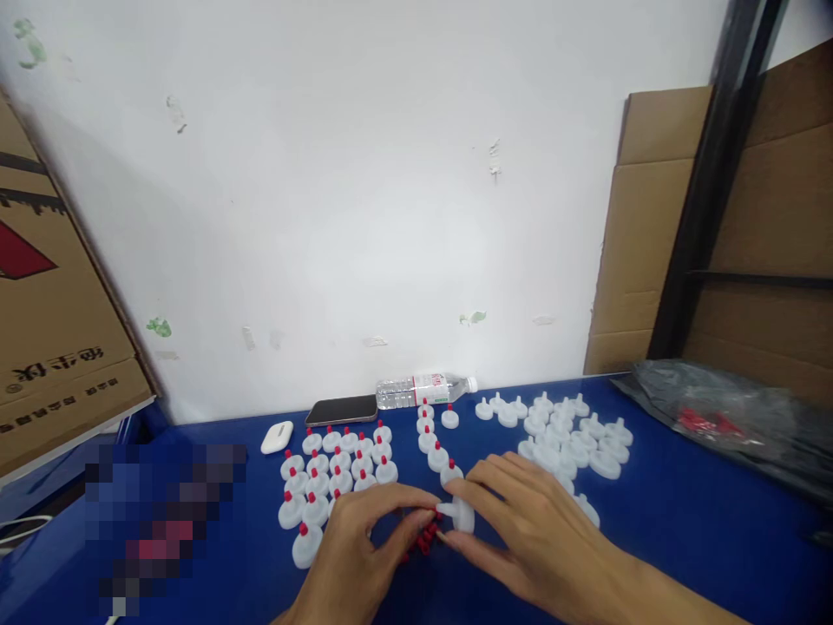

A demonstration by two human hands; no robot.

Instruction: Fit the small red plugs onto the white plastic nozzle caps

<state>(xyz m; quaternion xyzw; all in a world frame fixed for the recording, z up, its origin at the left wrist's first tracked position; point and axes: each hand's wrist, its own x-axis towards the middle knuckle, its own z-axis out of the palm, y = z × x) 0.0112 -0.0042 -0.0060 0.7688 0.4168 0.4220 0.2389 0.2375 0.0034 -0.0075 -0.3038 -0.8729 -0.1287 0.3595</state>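
Note:
My right hand (514,512) is closed around a white plastic nozzle cap (463,516), which lies on its side with its spout pointing left. The thumb and index finger of my left hand (364,534) pinch a small red tip cap (438,514) at the end of that spout; the fingers partly hide it. Below, between the two hands, a small pile of red tip caps (425,543) lies on the blue table (677,529). White nozzle caps with red tips (316,509) stand in rows to the left, and a column of them (438,457) stands behind my hands.
White nozzle caps without red tips (560,430) are clustered on the right. Along the wall lie a phone (342,411), a water bottle (409,391) and a white earphone case (277,437). A grey plastic bag (703,425) with red pieces is at right. Cardboard boxes (65,286) flank the table.

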